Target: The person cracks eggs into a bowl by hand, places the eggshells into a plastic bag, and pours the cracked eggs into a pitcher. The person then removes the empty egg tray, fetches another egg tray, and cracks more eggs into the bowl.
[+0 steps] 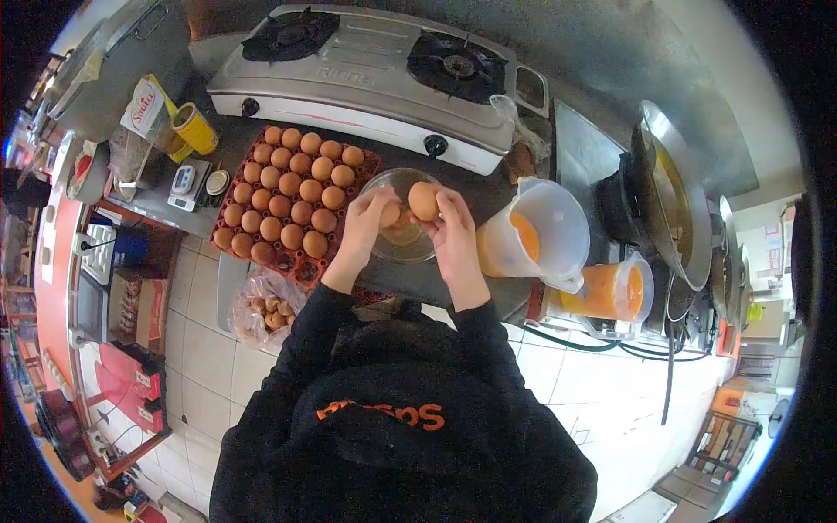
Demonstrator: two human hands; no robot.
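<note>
Over a clear glass bowl, my left hand is closed on a brown egg, partly hidden by the fingers. My right hand grips another brown egg by its side, close to the first. Liquid egg shows in the bowl below. Left of my hands lies a red egg tray holding rows of brown eggs, with some bare cells at its near edge. To the right of my right hand stands a translucent plastic pitcher with orange egg liquid in it.
A two-burner gas stove stands behind the bowl. A second pitcher with orange liquid is at the right, near large pans. A plastic bag of eggshells hangs at the near edge. A yellow can and small scale sit left.
</note>
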